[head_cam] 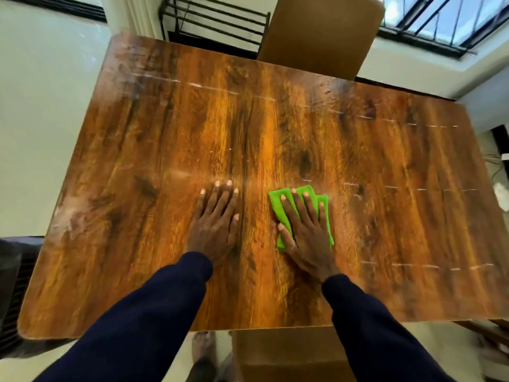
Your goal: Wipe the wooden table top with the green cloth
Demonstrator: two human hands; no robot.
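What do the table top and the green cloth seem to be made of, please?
Table top: wood or wood-look laminate, glossy; bold grain, knots, reflected glare. Green cloth: soft, matte fabric, probably microfibre; it lies folded flat under the right hand.

We count one wooden table (165,161), one green cloth (276,206), two hands (left hand (214,224), right hand (305,235)), two brown chairs, the far chair (322,31) and the near chair (289,354), and one black rack (217,20).

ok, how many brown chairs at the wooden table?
2. A brown padded chair at the far edge of the glossy wooden table; a second brown chair at its near edge, bottom of view. More may be hidden out of frame.
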